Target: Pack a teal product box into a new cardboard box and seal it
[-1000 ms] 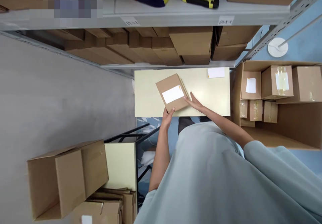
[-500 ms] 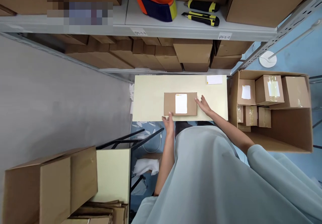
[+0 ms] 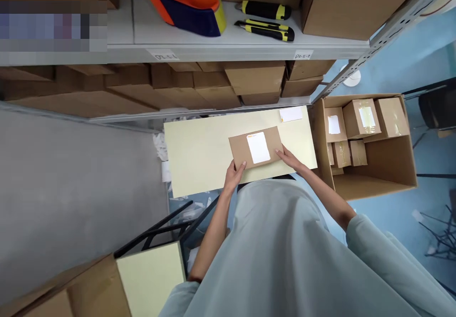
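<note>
Between my hands is a flat brown cardboard box (image 3: 239, 152) with a white label (image 3: 258, 147) on its top face. My left hand (image 3: 233, 174) grips its near left corner, thumb on top and fingers underneath. At the right edge my right hand (image 3: 287, 157) holds it the same way, thumb on the face and the other fingers hidden behind. The box is tilted over the pale table (image 3: 199, 151); whether its far edge still touches the tabletop I cannot tell. A white slip of paper (image 3: 291, 114) lies at the table's far right corner.
To the right stands a large open carton (image 3: 384, 184) with several taped boxes inside. A metal shelf (image 3: 213, 52) beyond the table holds boxes, a tape dispenser (image 3: 188, 15) and two utility knives (image 3: 265, 20). Lower left are a second table (image 3: 153, 279) and a big carton (image 3: 96, 288).
Both hands have closed on the flat box, which now tilts and is turned slightly. The view has swung to the right, toward the large open carton.
</note>
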